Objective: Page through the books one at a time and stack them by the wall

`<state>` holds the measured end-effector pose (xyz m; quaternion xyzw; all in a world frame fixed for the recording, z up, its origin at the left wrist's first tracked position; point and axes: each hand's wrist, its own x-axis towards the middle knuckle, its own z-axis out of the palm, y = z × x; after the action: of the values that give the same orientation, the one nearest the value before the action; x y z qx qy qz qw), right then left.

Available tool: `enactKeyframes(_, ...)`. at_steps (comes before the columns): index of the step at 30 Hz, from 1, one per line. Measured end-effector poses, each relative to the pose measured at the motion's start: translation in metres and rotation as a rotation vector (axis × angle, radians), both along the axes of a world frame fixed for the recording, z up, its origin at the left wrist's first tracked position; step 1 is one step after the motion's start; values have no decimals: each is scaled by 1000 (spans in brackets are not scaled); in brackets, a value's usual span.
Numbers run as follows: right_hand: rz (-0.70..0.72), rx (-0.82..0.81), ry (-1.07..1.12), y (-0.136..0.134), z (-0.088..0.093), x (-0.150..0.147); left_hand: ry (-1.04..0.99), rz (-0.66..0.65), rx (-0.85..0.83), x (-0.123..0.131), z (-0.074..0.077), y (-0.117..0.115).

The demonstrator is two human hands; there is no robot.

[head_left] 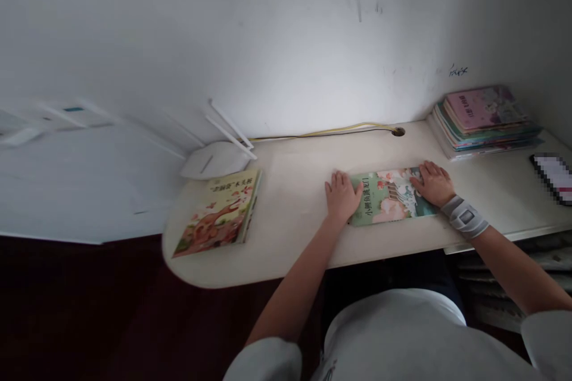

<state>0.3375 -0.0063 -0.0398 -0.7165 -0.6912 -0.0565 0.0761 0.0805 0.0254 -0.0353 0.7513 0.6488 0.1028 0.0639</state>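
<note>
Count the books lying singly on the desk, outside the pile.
2: a green book under the left hand and right hand; an orange book farther left. The pile may hide others.

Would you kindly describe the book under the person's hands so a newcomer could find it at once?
On the pale desk by the white wall, look midway along the front edge. A green book lies flat there, between an orange book and a corner stack of books. Only it has the left hand and right hand on it.
</note>
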Motion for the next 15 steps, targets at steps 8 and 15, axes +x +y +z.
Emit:
enactKeyframes(8,123,190,-80,7,9,-13,-797,83,37,-12,-1,23)
enactKeyframes(15,468,163,52,22,33,-43,-1179,43,-108,-8,14,18)
